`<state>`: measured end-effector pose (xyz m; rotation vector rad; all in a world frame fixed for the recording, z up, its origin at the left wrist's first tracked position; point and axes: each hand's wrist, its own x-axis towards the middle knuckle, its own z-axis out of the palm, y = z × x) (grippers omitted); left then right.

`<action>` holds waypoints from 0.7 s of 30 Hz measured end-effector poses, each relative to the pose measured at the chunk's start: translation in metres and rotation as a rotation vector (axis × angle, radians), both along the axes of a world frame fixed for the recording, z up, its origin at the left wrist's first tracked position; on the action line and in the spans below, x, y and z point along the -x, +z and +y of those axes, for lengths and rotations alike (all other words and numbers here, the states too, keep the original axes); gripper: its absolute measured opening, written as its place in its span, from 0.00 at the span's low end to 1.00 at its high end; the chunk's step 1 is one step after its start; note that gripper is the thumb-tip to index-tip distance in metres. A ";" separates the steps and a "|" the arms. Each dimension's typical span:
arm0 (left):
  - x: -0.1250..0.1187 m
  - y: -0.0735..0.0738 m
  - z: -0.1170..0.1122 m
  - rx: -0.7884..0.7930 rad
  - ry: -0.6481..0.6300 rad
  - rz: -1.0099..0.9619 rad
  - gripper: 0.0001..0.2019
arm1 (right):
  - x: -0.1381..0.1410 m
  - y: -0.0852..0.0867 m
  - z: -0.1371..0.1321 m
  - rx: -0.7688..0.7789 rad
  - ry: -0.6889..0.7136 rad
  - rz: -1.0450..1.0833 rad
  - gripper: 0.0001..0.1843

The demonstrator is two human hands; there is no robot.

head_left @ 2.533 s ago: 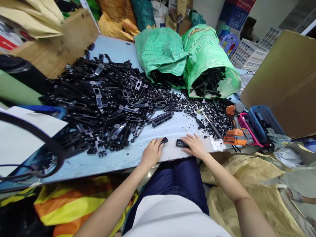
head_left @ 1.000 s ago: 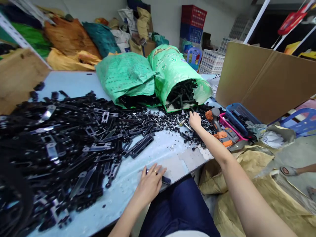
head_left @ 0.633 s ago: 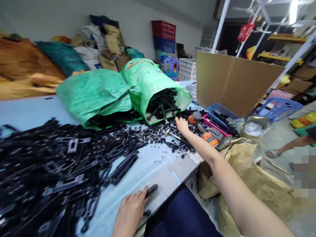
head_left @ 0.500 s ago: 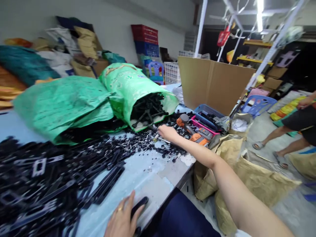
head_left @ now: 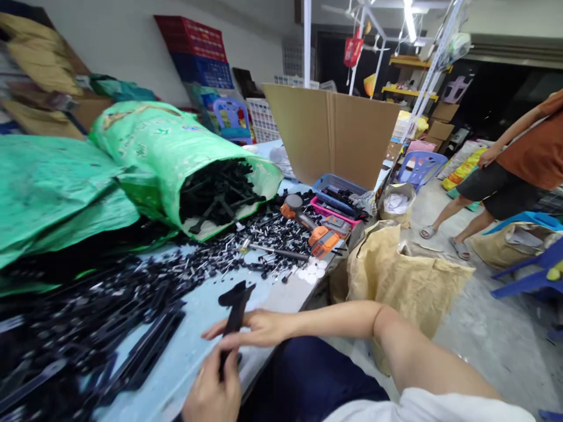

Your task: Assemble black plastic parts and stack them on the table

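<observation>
left hand (head_left: 211, 391) low in frame, fingers curled shut round the bottom end of a black plastic strip (head_left: 236, 305). strip stood nearly upright, tilted a little, over the near edge of the pale blue table (head_left: 197, 308). right hand (head_left: 260, 328) lay mostly open, fingers stretched sideways across the strip's middle and touching it; could not tell whether the thumb pressed it. heap of black parts (head_left: 83, 328) to the left on the table. green sack (head_left: 167, 152) lay on its side behind, black pieces spilling from its mouth. orange drill (head_left: 323, 237) near the far table edge, white discs (head_left: 310, 271) just beside it. tan sack (head_left: 404, 275) on the floor to the right. another person (head_left: 519, 158) stood well apart.
</observation>
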<state>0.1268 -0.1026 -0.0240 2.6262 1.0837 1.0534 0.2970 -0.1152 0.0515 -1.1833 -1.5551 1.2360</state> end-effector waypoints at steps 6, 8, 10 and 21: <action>0.001 -0.002 0.025 0.288 -0.150 0.429 0.20 | -0.029 0.000 -0.001 -0.055 0.177 -0.767 0.19; 0.003 -0.002 0.029 0.479 -0.138 0.567 0.16 | -0.042 -0.008 0.005 -0.181 0.404 -0.995 0.17; 0.003 -0.001 0.031 0.516 -0.126 0.572 0.17 | -0.046 -0.022 0.008 -0.241 0.569 -1.162 0.17; 0.005 -0.002 0.030 0.475 -0.066 0.499 0.29 | -0.020 -0.039 0.005 -0.173 0.502 -1.372 0.18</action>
